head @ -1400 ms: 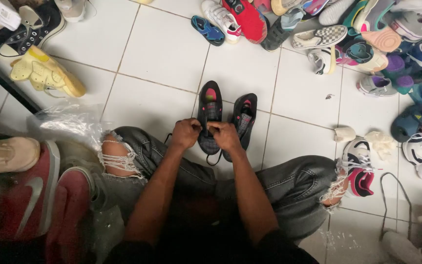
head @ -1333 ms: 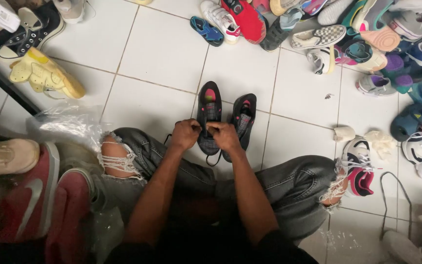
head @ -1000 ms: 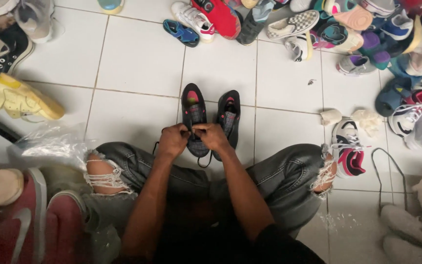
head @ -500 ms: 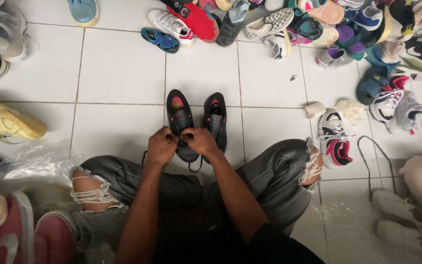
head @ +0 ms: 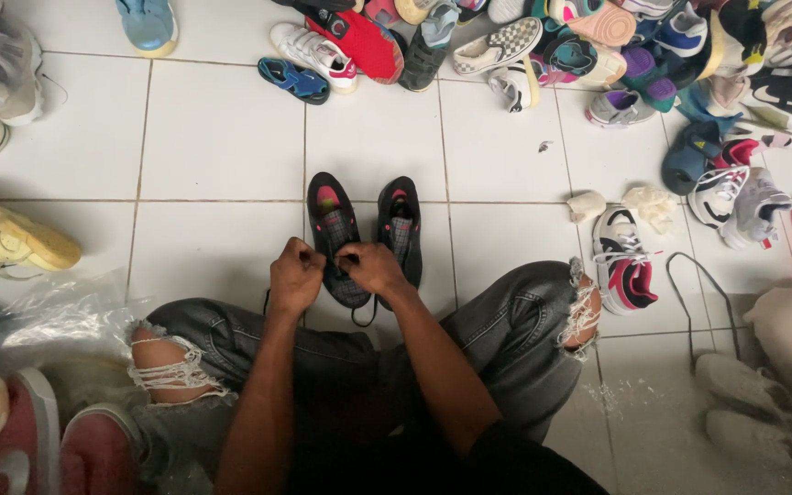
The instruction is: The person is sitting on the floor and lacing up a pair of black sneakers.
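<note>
Pinching black laces, your left hand (head: 295, 275) and right hand (head: 370, 267) have fingers curled tight over the heel end of the left black sneaker (head: 335, 240). Its twin, the right black sneaker (head: 401, 229), lies just beside it. Both lie on the white tile floor (head: 222, 137) before your knees, long axes parallel, toes pointing away from you. Clear plastic bag (head: 57, 321) at your left; contents cannot be told.

- View has swung left and toward the shoe pile (head: 598, 46); a blue shoe (head: 147, 23) has entered at top.
- Yellow shoe (head: 6, 240) has shifted to the left edge.
- Hands have stayed at the left black shoe (head: 334, 236), fingers now pinched closer over its laces.
</note>
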